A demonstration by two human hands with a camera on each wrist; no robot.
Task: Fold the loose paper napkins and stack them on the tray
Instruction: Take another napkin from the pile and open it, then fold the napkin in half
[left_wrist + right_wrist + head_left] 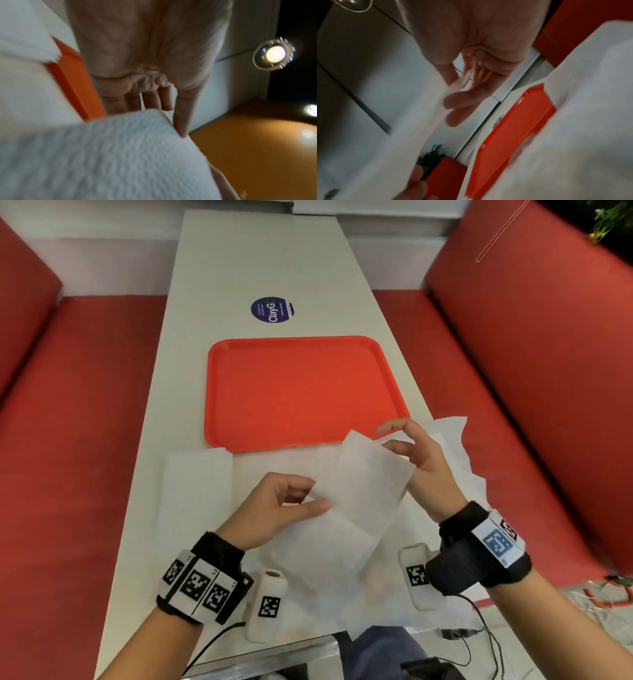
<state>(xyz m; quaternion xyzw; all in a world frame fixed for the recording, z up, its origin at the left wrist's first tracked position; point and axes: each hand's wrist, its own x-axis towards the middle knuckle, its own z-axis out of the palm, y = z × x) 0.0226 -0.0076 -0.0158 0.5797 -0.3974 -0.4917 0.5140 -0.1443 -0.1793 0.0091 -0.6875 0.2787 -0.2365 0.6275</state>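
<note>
napkin (359, 484) up off the table (212, 371), just in front of the empty red tray (301, 392). left hand (277, 508) pinches its near edge; right hand (418, 463) grips its far side, more loose napkins (198, 474) beneath.

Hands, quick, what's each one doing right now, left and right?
Left hand: pinching the lifted napkin at its left edge, thumb against fingers.
Right hand: holding the same napkin's right side, fingers loosely curled around it.

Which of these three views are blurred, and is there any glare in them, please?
Head view: mostly sharp, the held napkin slightly soft. Left wrist view: napkin smeared by motion, ceiling lamp flaring. Right wrist view: heaviest blur, fingers and tray streaked.
</note>
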